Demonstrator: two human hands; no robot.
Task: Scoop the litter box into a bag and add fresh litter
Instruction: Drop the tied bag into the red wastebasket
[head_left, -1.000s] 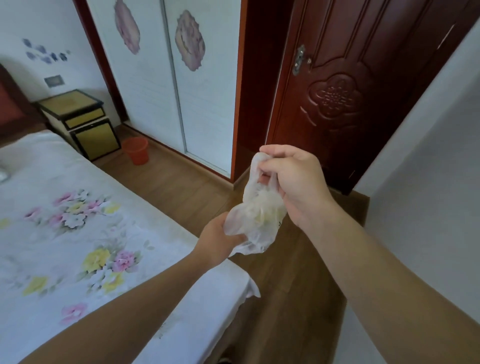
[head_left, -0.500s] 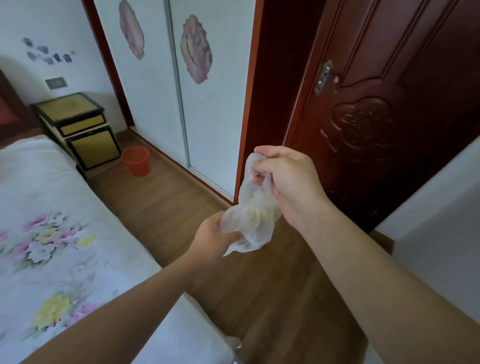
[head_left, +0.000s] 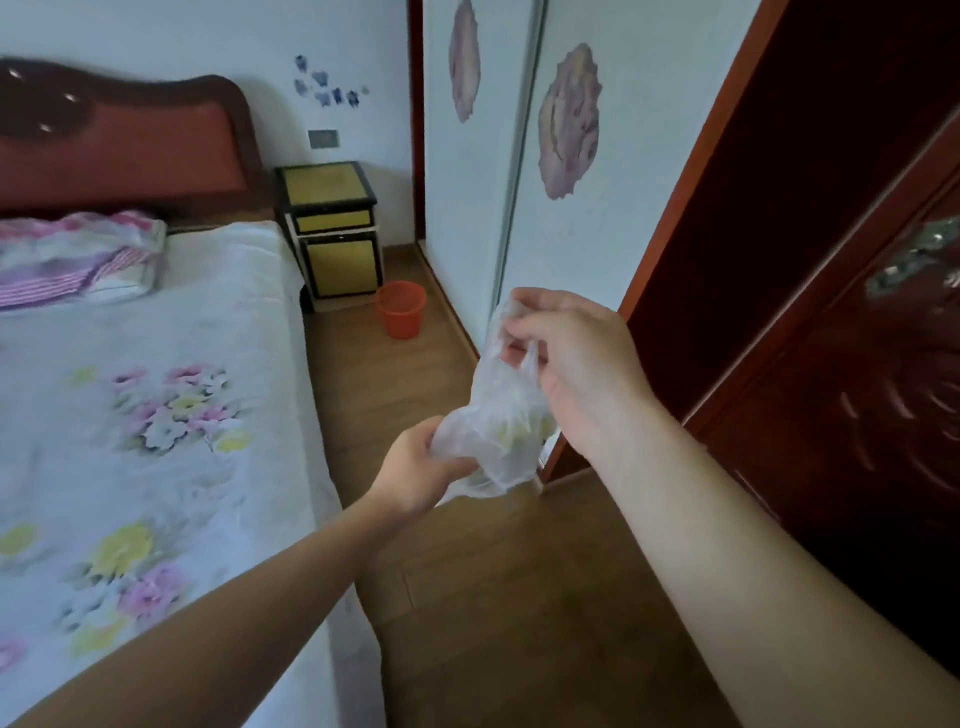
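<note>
In the middle of my frame I see a thin, half-transparent plastic bag (head_left: 501, 410), held in the air between two hands. The right hand (head_left: 582, 364) is above the bag and a little to the right. Its fingers are curled and pinch the gathered upper end of the bag. The left hand (head_left: 415, 470) is below and to the left, and its fingers close around the bottom part, where the bag bulges. The bag therefore runs slanted from the upper hand down to the lower one and touches both, above the wooden floor (head_left: 498, 597). Inside it I see something pale yellow, but I cannot tell what it is.

The left side of the frame is filled by a bed (head_left: 156, 415) with a white flowered sheet, and a pillow (head_left: 78, 254) lies on it at the upper left. Past the bed, near the upper centre, stands a yellow nightstand (head_left: 332, 234). An orange bin (head_left: 400, 317) is on the floor just beside it. White wardrobe doors (head_left: 561, 234) rise behind the hands, and a dark red door (head_left: 831, 364) takes the right side.
</note>
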